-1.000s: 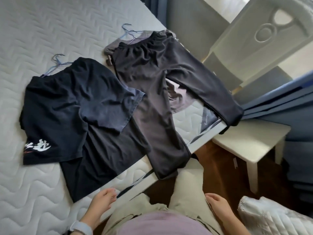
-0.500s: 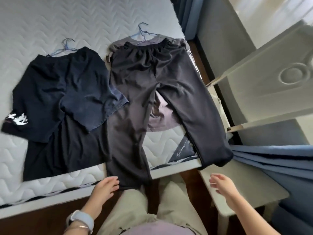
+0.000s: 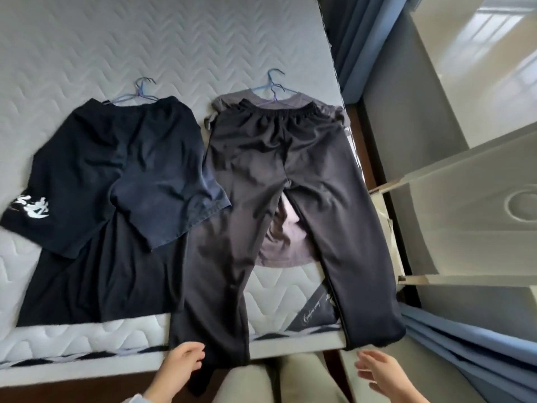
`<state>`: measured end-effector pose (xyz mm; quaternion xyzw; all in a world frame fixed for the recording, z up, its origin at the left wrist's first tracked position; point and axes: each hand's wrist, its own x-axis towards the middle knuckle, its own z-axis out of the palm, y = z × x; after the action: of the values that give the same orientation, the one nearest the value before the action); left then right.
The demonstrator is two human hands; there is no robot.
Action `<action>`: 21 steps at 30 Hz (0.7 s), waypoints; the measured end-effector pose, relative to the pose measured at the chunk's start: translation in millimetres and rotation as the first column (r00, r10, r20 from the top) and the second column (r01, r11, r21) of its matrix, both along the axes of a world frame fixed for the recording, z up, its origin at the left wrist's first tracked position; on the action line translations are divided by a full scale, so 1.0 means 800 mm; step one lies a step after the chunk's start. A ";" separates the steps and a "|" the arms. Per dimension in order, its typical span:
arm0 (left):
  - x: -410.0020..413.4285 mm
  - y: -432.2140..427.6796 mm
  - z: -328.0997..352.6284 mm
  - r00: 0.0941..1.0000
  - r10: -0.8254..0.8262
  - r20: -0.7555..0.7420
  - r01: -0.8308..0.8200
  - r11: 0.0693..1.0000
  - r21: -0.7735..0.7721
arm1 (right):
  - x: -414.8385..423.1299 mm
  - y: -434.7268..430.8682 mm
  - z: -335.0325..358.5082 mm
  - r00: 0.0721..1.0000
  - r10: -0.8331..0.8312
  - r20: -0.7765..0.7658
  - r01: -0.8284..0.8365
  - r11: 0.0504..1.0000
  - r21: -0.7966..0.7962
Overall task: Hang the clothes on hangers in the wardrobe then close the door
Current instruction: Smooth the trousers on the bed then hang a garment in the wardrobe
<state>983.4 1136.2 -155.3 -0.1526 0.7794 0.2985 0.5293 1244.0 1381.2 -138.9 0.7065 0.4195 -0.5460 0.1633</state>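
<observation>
Dark grey long trousers (image 3: 270, 181) lie flat on the mattress (image 3: 116, 48) over a grey T-shirt (image 3: 286, 239), with blue wire hangers (image 3: 274, 85) poking out at the top. To the left lie black shorts (image 3: 116, 167) with white lettering on top of a black T-shirt (image 3: 101, 274), also on a blue hanger (image 3: 142, 91). My left hand (image 3: 181, 363) hovers with loosely curled fingers beside the hem of the left trouser leg, holding nothing. Held up with its fingers spread, my right hand (image 3: 377, 370) is just below the right trouser hem.
The white wardrobe door (image 3: 476, 222) stands open at the right, close to the bed's corner. Blue curtains (image 3: 465, 344) hang at the lower right and at the top right. My legs in beige trousers (image 3: 261, 382) are against the bed's front edge.
The view has swung so the bed now lies square in front of me. Both hands have risen toward the trouser hems; the clothes themselves have not moved.
</observation>
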 end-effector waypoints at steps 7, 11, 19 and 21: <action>-0.126 0.208 -0.053 0.913 -0.208 -0.352 0.262 0.958 0.113 | -0.155 0.178 -0.070 0.919 0.388 -0.073 -0.369 0.910 0.187; -0.220 0.376 -0.110 0.721 -0.255 -0.645 0.399 0.913 0.084 | -0.304 0.311 -0.117 0.786 0.617 -0.042 -0.531 0.708 0.466; -0.351 0.557 -0.282 0.108 -0.661 -0.743 0.630 0.623 -0.463 | -0.560 0.486 -0.188 0.680 0.733 0.019 -0.445 0.392 0.805; -0.365 0.561 -0.309 0.050 -0.709 -0.704 0.649 0.558 -0.516 | -0.612 0.516 -0.206 0.665 0.745 0.056 -0.440 0.330 0.835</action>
<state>691.7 1584.8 -402.3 0.3902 0.9119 0.0220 0.1249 754.4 1794.1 -303.6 0.3861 0.8672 -0.3100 -0.0525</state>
